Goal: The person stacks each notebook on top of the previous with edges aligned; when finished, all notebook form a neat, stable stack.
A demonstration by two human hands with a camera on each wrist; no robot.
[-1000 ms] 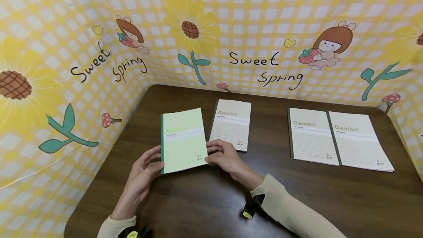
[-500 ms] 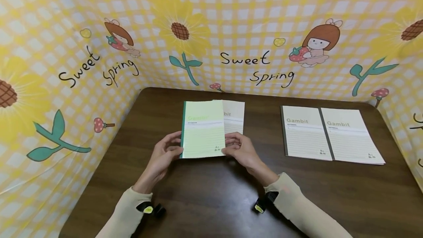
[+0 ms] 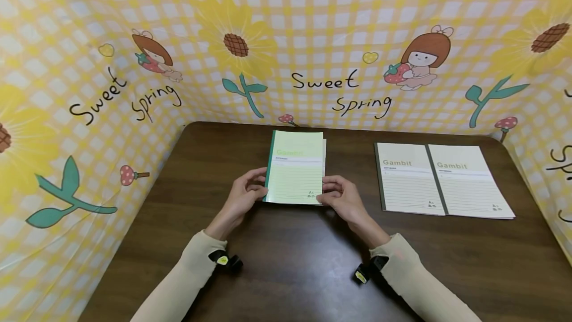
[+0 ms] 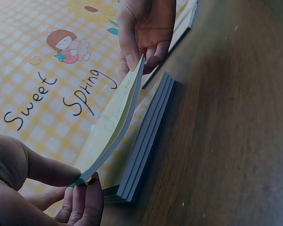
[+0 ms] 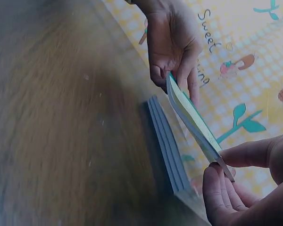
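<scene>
Head view: one green "Gambit" notebook [image 3: 295, 169], dark green spine, small A5 mark at its near right corner. It is held over a beige notebook [image 3: 324, 149] of which only a sliver shows at the far right edge. The left hand [image 3: 243, 198] pinches the near left corner, the right hand [image 3: 344, 199] the near right corner. To the right, well apart, two beige "Gambit" notebooks [image 3: 442, 179] lie side by side, touching, on the dark wooden table [image 3: 286, 267]. The backdrop [image 3: 321, 81] reads "Sweet Spring" twice.

Left wrist view: thumb and fingers [image 4: 80, 197] pinch the green notebook [image 4: 114, 126], which is raised and tilted above a stack [image 4: 146, 141] showing three layered edges.

Right wrist view: thumb and fingers [image 5: 219, 188] pinch the green notebook's [image 5: 191, 117] corner above the same stack [image 5: 165, 141]. The left hand [image 5: 172, 44] grips the far end.
</scene>
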